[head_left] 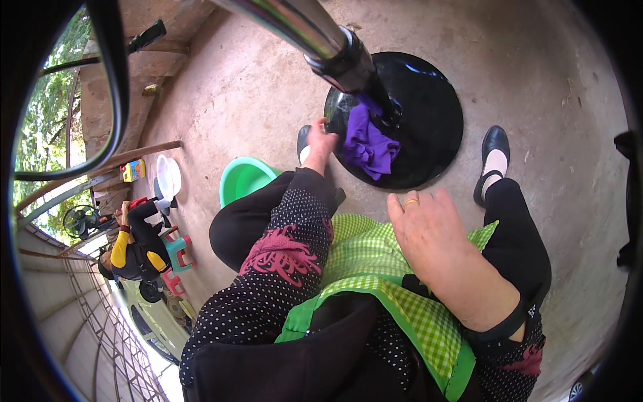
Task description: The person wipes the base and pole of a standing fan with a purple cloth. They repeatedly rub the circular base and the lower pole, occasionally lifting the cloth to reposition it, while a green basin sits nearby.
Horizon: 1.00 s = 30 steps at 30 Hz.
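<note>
Overall, a concrete floor [254,80] is seen beneath a chrome pole [295,30], which is set by a black collar [345,63] over a round, glossy black base [429,134]. Should the pole be pushed from one side, the base might be tipped or slid, since neither is steadied by a hand. A green gingham apron [362,244] is spread over the lap; being near the rim, its edge might be snagged if the base were turned. A green basin [231,191], partly hidden by the left knee, might be knocked if the leg were shifted. A bunched purple cloth [368,144] is laid on the base, left of the pole's foot; if dragged over the rim, it might be soiled by floor grit. The right hand [435,238] is held above the apron, fingers loosely bent; whether anything is gripped cannot be told. The left hand [321,142] is placed beside the rim, fingers apart and seemingly unloaded; contact cannot be judged. By the gold-coloured ring [411,201] on the right hand, the gloss might be scratched through careless rubbing.
</note>
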Motion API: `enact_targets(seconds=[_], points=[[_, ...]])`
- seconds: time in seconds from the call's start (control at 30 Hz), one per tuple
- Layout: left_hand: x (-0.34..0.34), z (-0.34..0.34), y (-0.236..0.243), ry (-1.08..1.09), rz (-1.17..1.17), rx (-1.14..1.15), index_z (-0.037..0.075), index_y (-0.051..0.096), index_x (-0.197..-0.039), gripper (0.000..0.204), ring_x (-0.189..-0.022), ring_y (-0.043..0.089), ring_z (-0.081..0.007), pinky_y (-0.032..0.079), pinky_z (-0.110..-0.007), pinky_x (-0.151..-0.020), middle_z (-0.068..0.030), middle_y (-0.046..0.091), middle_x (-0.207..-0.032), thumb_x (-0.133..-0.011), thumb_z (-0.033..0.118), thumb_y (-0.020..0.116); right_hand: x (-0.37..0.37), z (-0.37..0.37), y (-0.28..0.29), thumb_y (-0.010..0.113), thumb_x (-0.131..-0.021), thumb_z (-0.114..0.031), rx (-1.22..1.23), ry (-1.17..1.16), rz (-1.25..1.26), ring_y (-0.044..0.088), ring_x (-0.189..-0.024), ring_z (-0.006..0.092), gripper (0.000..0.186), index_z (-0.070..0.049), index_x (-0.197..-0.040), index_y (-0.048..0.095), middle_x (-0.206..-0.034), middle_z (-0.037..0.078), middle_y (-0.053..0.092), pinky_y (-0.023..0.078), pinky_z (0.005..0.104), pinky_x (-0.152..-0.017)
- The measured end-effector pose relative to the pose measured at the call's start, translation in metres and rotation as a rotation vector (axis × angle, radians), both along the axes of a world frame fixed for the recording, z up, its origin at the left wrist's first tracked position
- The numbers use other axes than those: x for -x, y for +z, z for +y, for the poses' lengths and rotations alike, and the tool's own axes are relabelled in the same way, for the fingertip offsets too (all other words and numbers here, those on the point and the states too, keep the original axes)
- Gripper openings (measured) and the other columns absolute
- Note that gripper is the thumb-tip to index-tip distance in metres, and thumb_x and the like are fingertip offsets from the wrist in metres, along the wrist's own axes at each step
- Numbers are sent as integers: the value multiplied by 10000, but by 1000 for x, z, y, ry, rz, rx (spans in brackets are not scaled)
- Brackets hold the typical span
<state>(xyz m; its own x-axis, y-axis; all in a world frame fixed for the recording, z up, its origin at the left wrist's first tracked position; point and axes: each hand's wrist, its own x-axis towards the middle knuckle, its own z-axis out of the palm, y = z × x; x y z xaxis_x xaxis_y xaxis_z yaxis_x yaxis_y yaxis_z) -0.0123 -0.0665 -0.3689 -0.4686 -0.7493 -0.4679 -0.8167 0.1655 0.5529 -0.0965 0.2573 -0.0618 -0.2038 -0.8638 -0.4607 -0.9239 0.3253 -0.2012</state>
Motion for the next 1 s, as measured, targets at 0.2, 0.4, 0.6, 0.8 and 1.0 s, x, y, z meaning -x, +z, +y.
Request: enact_targets(seconds=[0.2,0.4,0.6,0.8,1.0], points=[[15,23,14,-295,-47,-69,166,479,-1463,822,-997,658,-301,544,-419,-868,-181,645,-1059,-769,447,818,1,3,7,633,-863,-186,-18,34,19,624,-1036,227,597,-69,-1434,504,-1142,94,651,410,423,-970],[5,96,23,-454,-220,344,142,335,-1527,994,-1168,562,-403,490,-451,-978,-218,485,-1301,-714,325,878,1,5,8,560,-915,-172,-50,7,3,626,-1053,238,538,-74,-1440,500,-1202,134,653,386,447,-1036],[8,81,4,-399,-252,322,212,341,-1512,854,-1120,580,-405,511,-472,-937,-178,485,-1290,-799,226,810,5,12,9,531,-949,-202,-114,12,-79,594,-1162,292,536,-67,-1465,472,-1326,179,601,360,501,-1077],[36,17,-36,-411,-78,520,142,456,-1457,677,-1280,511,-439,454,-464,-1057,-241,452,-1455,-847,223,739,9,13,20,513,-956,-215,-100,39,-80,579,-1197,333,537,-60,-1468,466,-1341,186,592,360,497,-1075],[134,-47,-39,-399,-363,302,104,449,-1470,668,-1308,491,-451,433,-460,-1092,-278,459,-1465,-842,174,665,21,13,24,503,-961,-220,-134,56,-112,582,-1196,353,544,-49,-1476,453,-1352,194,584,362,505,-1076]])
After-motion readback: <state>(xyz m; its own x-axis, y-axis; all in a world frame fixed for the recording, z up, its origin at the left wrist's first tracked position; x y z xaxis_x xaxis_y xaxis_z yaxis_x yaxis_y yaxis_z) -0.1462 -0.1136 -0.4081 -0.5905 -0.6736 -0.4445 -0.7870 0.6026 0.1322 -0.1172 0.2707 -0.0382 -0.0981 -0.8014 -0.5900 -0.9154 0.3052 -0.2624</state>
